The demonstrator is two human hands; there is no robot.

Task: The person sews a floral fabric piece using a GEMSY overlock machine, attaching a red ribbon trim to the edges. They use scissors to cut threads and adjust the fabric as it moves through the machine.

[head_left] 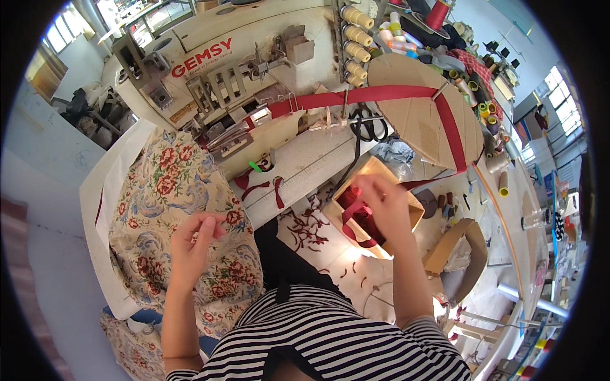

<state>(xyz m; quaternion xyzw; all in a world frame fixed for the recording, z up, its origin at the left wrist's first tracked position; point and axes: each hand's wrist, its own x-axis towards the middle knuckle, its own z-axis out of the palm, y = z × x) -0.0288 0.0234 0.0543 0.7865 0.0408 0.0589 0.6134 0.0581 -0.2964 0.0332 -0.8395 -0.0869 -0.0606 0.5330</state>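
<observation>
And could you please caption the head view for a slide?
Right hand holds red ribbon above a box; left hand over floral fabric.

cream floral fabric (159, 213), red ribbon (394, 93), black-and-white striped shirt (356, 336)

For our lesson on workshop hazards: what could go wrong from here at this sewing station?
The loose red ribbon in the wooden box, by the right hand, could tangle. The red strip across the cardboard passes close to the black scissors and might snag on their handles. The floral fabric, reaching down beside the striped top, could perhaps slip.
</observation>
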